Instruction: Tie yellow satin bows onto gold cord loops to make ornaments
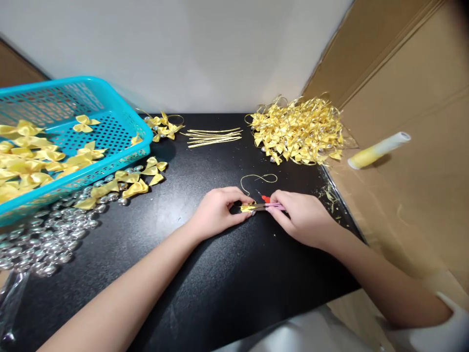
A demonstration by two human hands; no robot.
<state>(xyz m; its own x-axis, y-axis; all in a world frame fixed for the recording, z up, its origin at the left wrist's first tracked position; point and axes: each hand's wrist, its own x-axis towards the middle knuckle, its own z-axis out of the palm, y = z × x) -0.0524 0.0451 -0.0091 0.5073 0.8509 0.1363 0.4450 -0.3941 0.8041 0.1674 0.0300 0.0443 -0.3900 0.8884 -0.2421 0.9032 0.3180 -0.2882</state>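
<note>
**Yellow bow pinched at the middle of the black table**

Yellow bow (248, 207) sits small and low on the black table (205, 293), held between both hands just ahead of the person's forearms. The left hand (216, 211) is curled over, its thumb and fingertips pressed together on the bow. The right hand (302, 217) closes around a thin pink tool (275, 207), whose tip lies against the bow; what kind of tool it is cannot be told. A small red piece (266, 199) shows just behind the tool.

Just beyond the hands a loop of gold cord (257, 178) lies on the table. To the left, a spread of silver beads (40, 242) covers the table's edge, with loose bows (135, 183) beside them. Above the beads a teal basket (120, 155) rests tilted, holding more yellow bows.

Farther back lie a few cut cord lengths (213, 137) side by side, a small cluster of bows (163, 126) to their left, and a large heap of bows (298, 129) to their right. A yellow-and-white tube (377, 150) lies on the cardboard (417, 210) at the right.
</note>
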